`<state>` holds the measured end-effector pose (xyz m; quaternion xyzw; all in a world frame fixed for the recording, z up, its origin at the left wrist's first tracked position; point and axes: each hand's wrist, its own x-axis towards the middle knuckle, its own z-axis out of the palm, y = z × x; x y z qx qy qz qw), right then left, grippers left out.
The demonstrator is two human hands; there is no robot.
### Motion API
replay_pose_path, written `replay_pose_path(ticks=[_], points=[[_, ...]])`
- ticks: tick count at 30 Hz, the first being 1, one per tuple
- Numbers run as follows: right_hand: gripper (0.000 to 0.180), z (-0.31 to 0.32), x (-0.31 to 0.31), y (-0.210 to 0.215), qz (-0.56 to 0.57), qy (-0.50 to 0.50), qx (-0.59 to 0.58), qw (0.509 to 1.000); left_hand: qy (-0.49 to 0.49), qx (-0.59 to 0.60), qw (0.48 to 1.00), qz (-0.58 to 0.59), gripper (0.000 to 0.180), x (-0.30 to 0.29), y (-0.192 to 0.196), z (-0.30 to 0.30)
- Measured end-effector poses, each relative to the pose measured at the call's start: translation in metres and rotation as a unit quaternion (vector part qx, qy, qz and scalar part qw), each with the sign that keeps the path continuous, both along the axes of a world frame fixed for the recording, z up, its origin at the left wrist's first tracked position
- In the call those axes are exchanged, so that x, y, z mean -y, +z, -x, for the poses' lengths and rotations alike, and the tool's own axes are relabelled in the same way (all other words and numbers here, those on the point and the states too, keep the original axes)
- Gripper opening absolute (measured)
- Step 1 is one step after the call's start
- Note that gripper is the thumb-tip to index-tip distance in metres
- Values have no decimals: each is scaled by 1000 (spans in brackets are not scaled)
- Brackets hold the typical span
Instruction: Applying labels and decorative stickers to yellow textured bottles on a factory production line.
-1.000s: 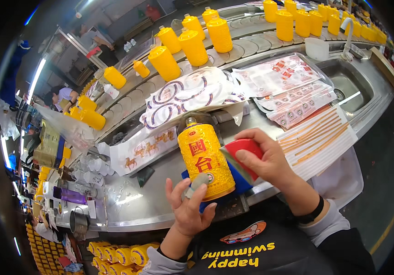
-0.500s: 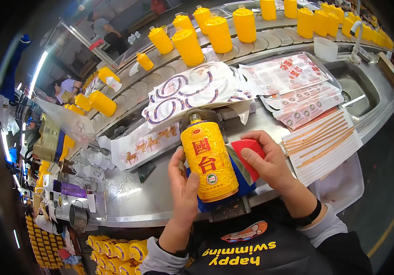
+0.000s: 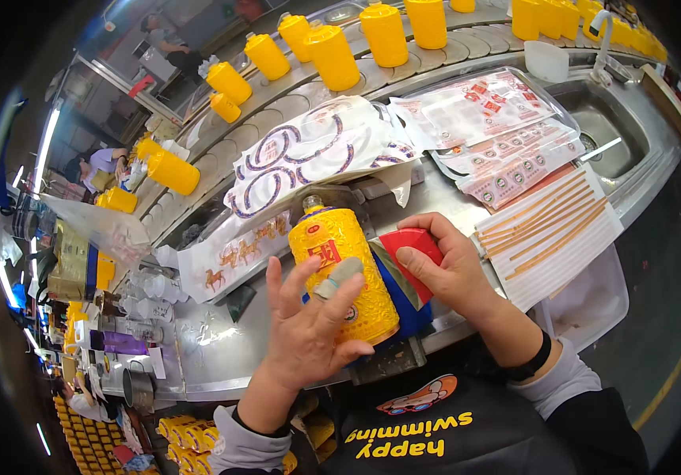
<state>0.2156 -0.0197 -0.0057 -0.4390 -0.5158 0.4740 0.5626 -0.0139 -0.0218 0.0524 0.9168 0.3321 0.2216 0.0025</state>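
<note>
A yellow embossed bottle with a red label lies tilted on a blue holder at the front edge of the steel bench. My left hand rests against the bottle's near side, fingers spread, one fingertip wrapped in grey tape. My right hand presses a red block against the bottle's right side.
Behind the bottle lie bags of purple-and-white loops, sheets of red-and-white labels and striped strips. Yellow bottles ride a curved conveyor at the back. A steel sink is at right. Other people work far left.
My left hand has slid from gripping the bottle's left side to lying across its near side with fingers spread. The bottle has turned, its red label rotating leftward. My right hand stays on the red block.
</note>
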Motion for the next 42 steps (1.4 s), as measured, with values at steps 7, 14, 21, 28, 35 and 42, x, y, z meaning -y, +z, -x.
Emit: replay_pose_path(ticks=[7,14,21,28,35,42], points=[[30,1,0,-1,-32,-14,15,999,-45,-104,993,-46,64,17,-5,-10],[33,3,2,3,0,33,-24,999,132,42,990,-38,97,36,-36,0],[31,10,4,7,-23,49,34,998,108,205,969,83,107,38,-74,8],[31,3,1,7,-43,33,23,998,100,256,962,7,95,37,-78,2],[30,-1,-1,15,-61,25,70,995,49,-7,989,-142,77,29,-36,-6],[24,6,-24,73,-219,147,285,922,130,140,981,-39,82,40,-61,10]])
